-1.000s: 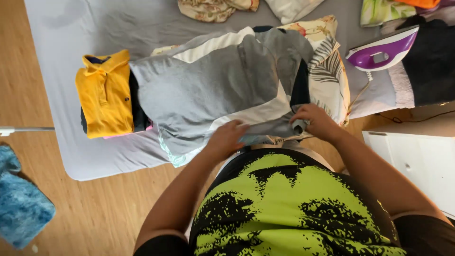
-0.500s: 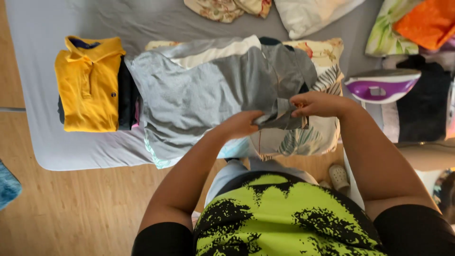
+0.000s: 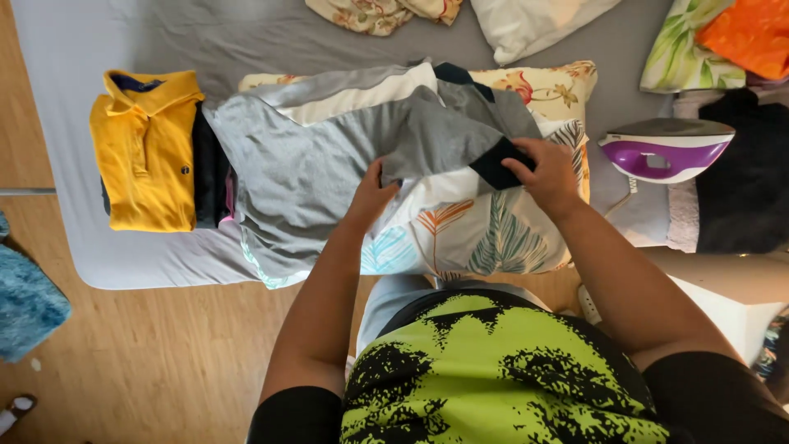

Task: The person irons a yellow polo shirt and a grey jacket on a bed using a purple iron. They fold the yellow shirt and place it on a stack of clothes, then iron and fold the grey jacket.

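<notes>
A soft grey knit shirt with a cream panel and dark cuffs (image 3: 329, 156) is spread, loosely creased, over the lower edge of a bed covered by a smooth pale grey sheet (image 3: 123, 259). Its folded sleeve edge is pinched by the left hand (image 3: 374, 193), whose fingers are curled shut on the cloth near the middle of the garment. The dark ribbed cuff of the same shirt is gripped by the right hand (image 3: 546, 174), fingers closed over it from above. The two hands are held a little apart, with a slack fold of grey fabric between them.

Beneath the shirt, a flat rectangular cotton pillowcase printed with orange, teal and green leaves (image 3: 485, 238) is laid; its lower edge hangs just past the mattress. To the left, touching the grey shirt's side, a neatly folded yellow piqué polo shirt (image 3: 146, 152) is stacked on dark folded clothes (image 3: 209, 177). To the right, a white and purple plastic steam iron (image 3: 664, 150) is set with its pointed nose toward the hands, beside a black rumpled garment (image 3: 740, 181). A fluffy blue rug (image 3: 25, 300) is seen on the wood-grain floor (image 3: 164, 362).
</notes>
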